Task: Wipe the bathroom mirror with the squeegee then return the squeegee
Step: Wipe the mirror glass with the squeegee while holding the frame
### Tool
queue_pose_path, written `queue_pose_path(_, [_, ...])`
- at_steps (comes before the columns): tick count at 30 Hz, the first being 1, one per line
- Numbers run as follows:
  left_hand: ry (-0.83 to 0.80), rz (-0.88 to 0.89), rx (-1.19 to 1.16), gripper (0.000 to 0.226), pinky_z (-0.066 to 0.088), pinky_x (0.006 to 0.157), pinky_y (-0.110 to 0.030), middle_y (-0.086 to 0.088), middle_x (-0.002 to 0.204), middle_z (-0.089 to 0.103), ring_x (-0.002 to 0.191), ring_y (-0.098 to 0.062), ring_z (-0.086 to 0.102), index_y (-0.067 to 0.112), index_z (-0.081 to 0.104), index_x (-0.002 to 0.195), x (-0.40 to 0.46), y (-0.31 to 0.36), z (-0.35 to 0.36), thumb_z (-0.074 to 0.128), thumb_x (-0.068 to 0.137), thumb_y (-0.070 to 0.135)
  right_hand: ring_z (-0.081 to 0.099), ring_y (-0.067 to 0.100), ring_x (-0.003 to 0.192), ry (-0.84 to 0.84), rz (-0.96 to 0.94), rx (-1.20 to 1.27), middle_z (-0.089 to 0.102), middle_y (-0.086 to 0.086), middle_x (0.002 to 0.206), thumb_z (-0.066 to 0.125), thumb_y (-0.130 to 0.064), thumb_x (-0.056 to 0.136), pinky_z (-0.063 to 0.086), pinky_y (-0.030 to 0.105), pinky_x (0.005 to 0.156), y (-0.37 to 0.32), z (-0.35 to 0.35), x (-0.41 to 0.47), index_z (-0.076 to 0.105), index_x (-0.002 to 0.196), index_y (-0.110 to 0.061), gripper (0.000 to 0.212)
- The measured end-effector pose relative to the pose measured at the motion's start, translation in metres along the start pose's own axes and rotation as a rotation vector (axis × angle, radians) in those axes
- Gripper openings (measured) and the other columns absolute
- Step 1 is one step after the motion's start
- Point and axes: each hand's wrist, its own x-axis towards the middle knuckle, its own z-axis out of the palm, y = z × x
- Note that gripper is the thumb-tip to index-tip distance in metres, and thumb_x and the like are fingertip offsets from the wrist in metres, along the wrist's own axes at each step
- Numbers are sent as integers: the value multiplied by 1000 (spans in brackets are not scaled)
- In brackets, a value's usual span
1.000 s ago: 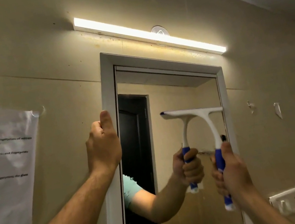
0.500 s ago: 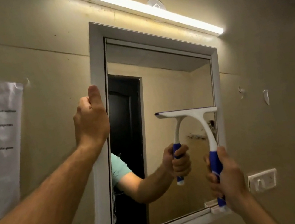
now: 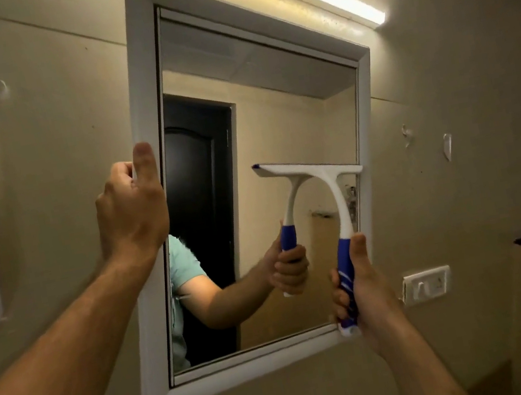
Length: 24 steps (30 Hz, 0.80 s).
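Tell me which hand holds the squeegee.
The right hand, wrapped round the blue handle of the squeegee by the mirror's right edge. The left hand only grips the left side of the mirror frame.

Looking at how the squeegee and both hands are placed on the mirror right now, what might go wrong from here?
1. The squeegee blade covers only the right part of the mirror; the glass toward the left would likely stay unwiped without further passes.
2. Its right end meets the frame, so it may catch or skip there.
3. The left hand grips the frame's left edge; pulling could shift the mirror while the right hand presses.
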Motion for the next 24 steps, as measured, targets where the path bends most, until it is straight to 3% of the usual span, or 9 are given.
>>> queue_pose_path(3, [5, 7, -5, 62, 32, 67, -31, -6, 89, 59, 81, -21, 51, 12, 58, 105, -1, 0, 0, 22, 96, 62, 37, 13, 41, 13, 28, 23, 41, -3, 48, 40, -94, 57, 38, 28, 44, 9, 2, -7, 52, 68, -16, 80])
queue_pose_path(9, [-22, -78, -8, 77, 42, 67, -37, -8, 87, 63, 80, -26, 57, 9, 61, 96, -4, -4, -2, 21, 88, 74, 30, 10, 38, 96, -7, 1, 36, -6, 49, 30, -83, 73, 28, 24, 40, -9, 15, -7, 46, 74, -19, 67])
queue_pose_path(13, [-54, -108, -2, 71, 31, 53, -30, -4, 71, 52, 58, -9, 42, 5, 54, 82, -23, -14, -6, 22, 93, 67, 28, 12, 40, 33, 35, 133, 35, -4, 50, 31, -56, 96, 24, 26, 43, 12, 17, -23, 44, 72, -18, 47])
queue_pose_path(17, [-47, -89, -34, 68, 33, 56, -33, -3, 72, 53, 63, -16, 46, 5, 56, 85, -27, -18, -7, 25, 94, 65, 34, 14, 44, 5, -55, 138, 41, -1, 54, 34, -41, 99, 29, 27, 44, 39, 13, -39, 49, 95, -15, 31])
queue_pose_path(19, [-52, -98, -24, 62, 31, 63, -31, 1, 69, 51, 67, -20, 47, 8, 52, 81, -26, -17, -7, 26, 95, 63, 40, 16, 46, 61, -110, 104, 48, 1, 57, 36, -40, 101, 34, 29, 44, 41, 16, -40, 52, 104, -23, 24])
queue_pose_path(24, [-90, -96, -41, 51, 31, 59, -28, 7, 65, 44, 59, -5, 41, 18, 43, 74, -29, -18, -9, 27, 96, 61, 57, 16, 50, 185, -178, 53, 62, 1, 60, 48, -54, 83, 48, 32, 47, 24, 16, -35, 57, 106, -33, 32])
